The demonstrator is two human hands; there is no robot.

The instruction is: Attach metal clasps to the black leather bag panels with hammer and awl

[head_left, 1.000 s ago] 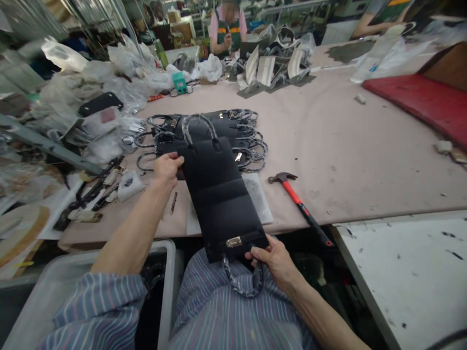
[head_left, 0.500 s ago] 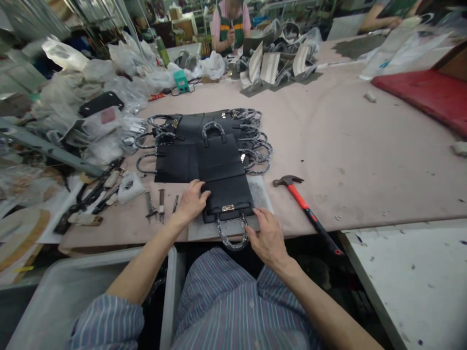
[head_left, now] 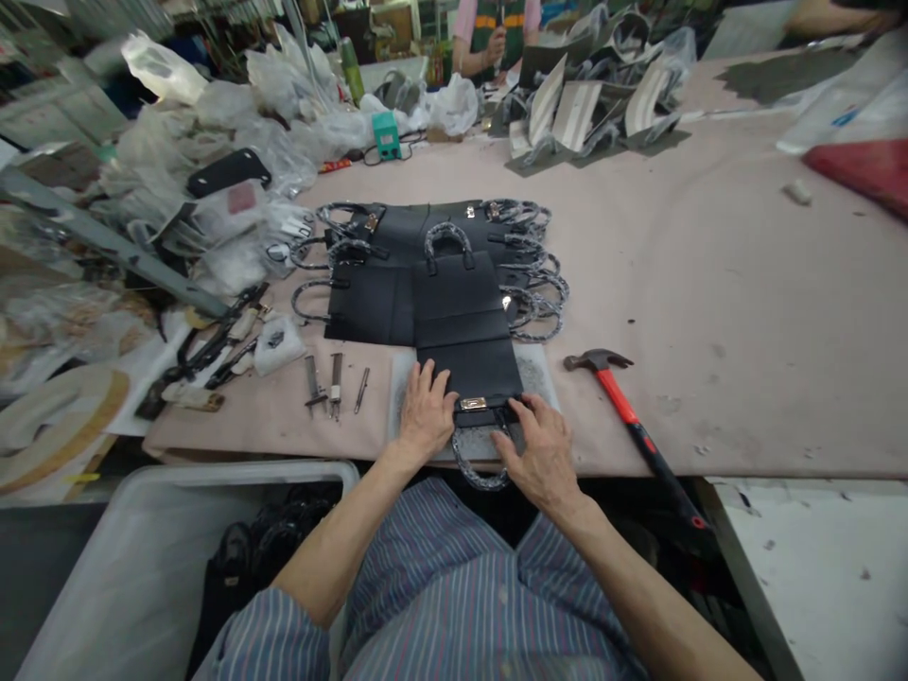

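Observation:
A black leather bag panel (head_left: 477, 367) with a gold clasp (head_left: 473, 404) lies over a pale board (head_left: 404, 388) at the table's front edge. Its plastic-wrapped handle (head_left: 482, 476) hangs toward me. My left hand (head_left: 427, 409) rests at the panel's left edge, fingers spread. On the right edge, beside the clasp, my right hand (head_left: 540, 443) has its thumb and fingers around the corner. More black panels (head_left: 369, 303) with wrapped handles are piled just behind.
A red-and-black claw hammer (head_left: 628, 416) lies to the right. Small metal tools (head_left: 336, 386) are at the left, near heaped plastic bags (head_left: 205, 123). A grey bin (head_left: 106, 586) stands below left. Across the table is a person (head_left: 493, 43) beside stacked grey pieces (head_left: 574, 109).
The view has turned left. My left hand has slid down the panel's left edge toward the clasp. My right hand has moved up onto the corner by the clasp.

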